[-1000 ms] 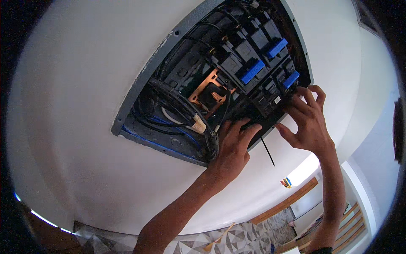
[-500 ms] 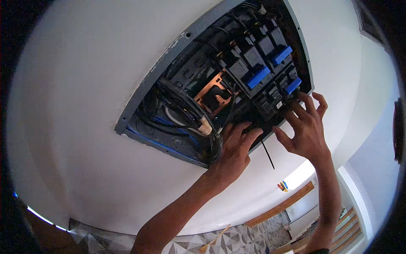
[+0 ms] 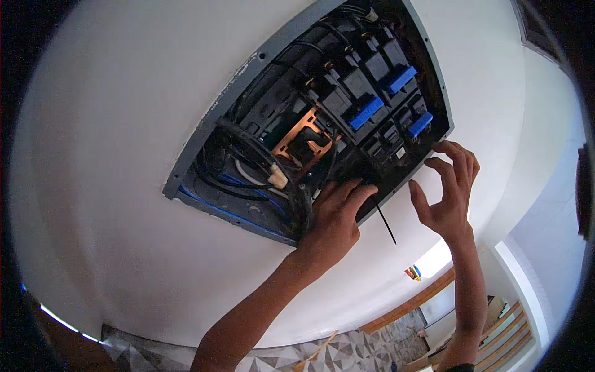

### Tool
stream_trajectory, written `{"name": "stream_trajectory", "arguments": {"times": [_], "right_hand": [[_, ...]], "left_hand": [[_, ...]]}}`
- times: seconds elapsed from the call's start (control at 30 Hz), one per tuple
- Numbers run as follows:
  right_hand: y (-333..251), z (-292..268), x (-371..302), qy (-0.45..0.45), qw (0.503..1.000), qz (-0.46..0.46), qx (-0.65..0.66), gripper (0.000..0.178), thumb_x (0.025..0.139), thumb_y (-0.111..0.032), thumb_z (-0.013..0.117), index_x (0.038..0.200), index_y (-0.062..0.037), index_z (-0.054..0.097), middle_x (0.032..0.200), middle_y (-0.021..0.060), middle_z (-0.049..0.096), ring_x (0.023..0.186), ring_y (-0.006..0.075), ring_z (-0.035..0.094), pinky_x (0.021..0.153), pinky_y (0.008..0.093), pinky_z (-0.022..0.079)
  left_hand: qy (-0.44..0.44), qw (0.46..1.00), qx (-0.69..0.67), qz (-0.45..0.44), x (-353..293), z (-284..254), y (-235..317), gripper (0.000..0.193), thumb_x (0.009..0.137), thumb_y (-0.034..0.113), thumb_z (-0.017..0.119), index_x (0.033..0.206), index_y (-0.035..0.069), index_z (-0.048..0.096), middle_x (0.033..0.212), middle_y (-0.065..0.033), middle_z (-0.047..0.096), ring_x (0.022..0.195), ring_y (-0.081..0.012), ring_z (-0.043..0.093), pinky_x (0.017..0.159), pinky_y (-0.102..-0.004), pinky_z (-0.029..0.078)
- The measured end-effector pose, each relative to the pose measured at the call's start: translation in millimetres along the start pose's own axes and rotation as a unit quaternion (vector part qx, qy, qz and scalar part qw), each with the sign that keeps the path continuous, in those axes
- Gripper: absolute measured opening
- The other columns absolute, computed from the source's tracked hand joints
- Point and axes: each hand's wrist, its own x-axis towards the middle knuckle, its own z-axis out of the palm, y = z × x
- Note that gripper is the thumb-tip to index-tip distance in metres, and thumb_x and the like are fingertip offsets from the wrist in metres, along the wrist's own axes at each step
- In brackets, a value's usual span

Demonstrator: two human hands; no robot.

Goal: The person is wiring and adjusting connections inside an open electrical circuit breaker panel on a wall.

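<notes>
An electrical panel box with a grey metal frame (image 3: 211, 121) is set in the white wall. Inside are black breakers (image 3: 358, 85) with blue handles (image 3: 367, 113), copper busbars (image 3: 296, 135) and bundled black wires (image 3: 251, 146). My left hand (image 3: 334, 217) reaches over the lower edge beside the wire bundle, its fingers curled and thumb bent inward; what they grip is hidden. A thin black strip (image 3: 385, 222), perhaps a cable tie tail, sticks out downward by that thumb. My right hand (image 3: 449, 192) hangs just off the lower right corner, fingers curved apart, holding nothing visible.
A white cable wrapping (image 3: 278, 177) sits among the wires at the left of the box. Below are a patterned tile floor (image 3: 347, 350), a wooden strip (image 3: 409, 301) and slatted railing (image 3: 502, 332). A dark frame (image 3: 539, 31) is at upper right.
My right hand has drawn back from the lower blue handle, out past the box edge. My left hand stays at the lower edge. The view has shifted slightly, moving the box leftward.
</notes>
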Motion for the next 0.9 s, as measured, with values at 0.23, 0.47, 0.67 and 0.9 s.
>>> {"name": "stream_trajectory", "arguments": {"times": [0.23,0.47,0.67,0.9], "right_hand": [[-2,-22,-14,0.018,1.000,-0.020,0.011,0.023,0.066,-0.010,0.075,0.086,-0.0064,0.063,0.107,0.0116,0.061,0.107,0.0295,0.056,0.092,0.0470,0.037],[-11,-23,-33,0.019,0.996,-0.009,0.083,0.018,0.069,-0.010,0.074,0.081,-0.0061,0.061,0.092,0.0082,0.057,0.091,0.0265,0.056,0.083,0.0443,0.042],[-18,-22,-49,0.024,0.990,0.033,0.138,0.017,0.070,-0.012,0.075,0.077,-0.0061,0.060,0.084,0.0068,0.055,0.084,0.0235,0.054,0.079,0.0386,0.044],[-25,-21,-71,-0.044,0.978,0.041,0.197,0.016,0.077,-0.016,0.074,0.076,-0.0058,0.062,0.083,0.0057,0.055,0.080,0.0205,0.053,0.073,0.0344,0.044]], "left_hand": [[-0.037,0.998,0.041,0.004,2,9,0,0.056,0.080,-0.010,0.055,0.133,0.006,0.052,0.117,-0.0200,0.062,0.107,-0.0405,0.058,0.094,-0.0493,0.045],[-0.084,0.995,0.005,-0.051,6,-4,8,0.046,0.090,-0.007,0.050,0.135,0.004,0.049,0.120,-0.0223,0.062,0.109,-0.0382,0.062,0.092,-0.0432,0.049],[-0.076,0.994,0.055,-0.050,6,-1,10,0.041,0.093,-0.003,0.047,0.133,0.004,0.053,0.126,-0.0190,0.061,0.115,-0.0349,0.061,0.098,-0.0426,0.047],[-0.109,0.989,0.020,-0.103,12,7,5,0.055,0.091,-0.008,0.041,0.145,0.005,0.040,0.142,-0.0174,0.050,0.133,-0.0315,0.047,0.111,-0.0403,0.035]]}}
